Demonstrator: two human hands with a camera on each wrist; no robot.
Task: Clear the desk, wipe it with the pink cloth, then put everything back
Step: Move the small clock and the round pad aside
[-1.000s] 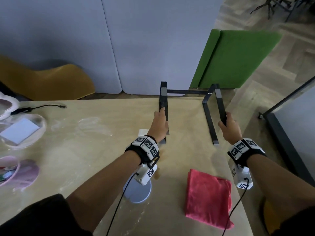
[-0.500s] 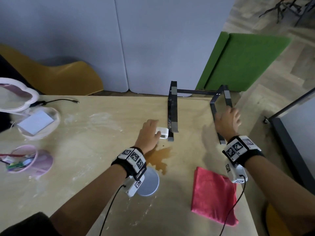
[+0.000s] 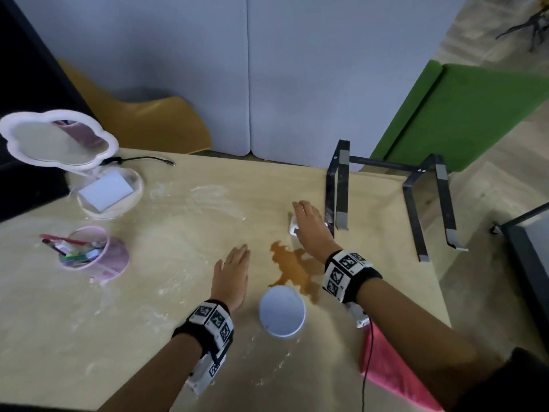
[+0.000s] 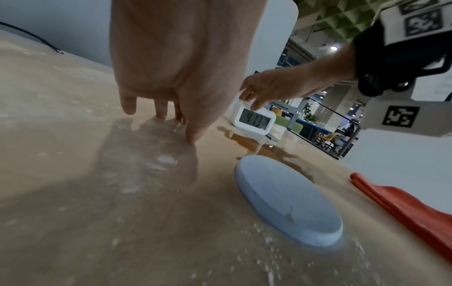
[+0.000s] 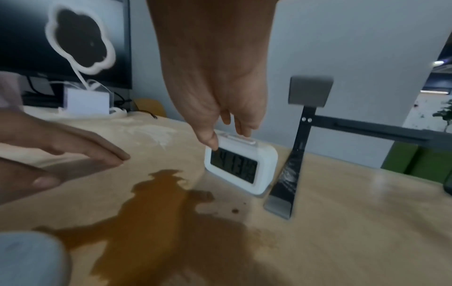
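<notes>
- Left grip (image 3: 233,275): palm down, fingers straight and together, low over table (image 3: 148,322), left of spill (image 3: 294,269).
- Right grip (image 3: 309,230): arm outstretched, thumb and fingers pinching clock (image 5: 240,166) top.
- Cloth (image 3: 386,367): table's near right edge.

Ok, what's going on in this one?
A person is clearing a desk that is not yet wiped. Their right hand pinches the top of a white digital clock, which stands beside a black stand and just behind a brown spill. The left hand is open, fingertips at the desk, next to a pale round disc. The pink cloth lies unused at the near right edge.
</notes>
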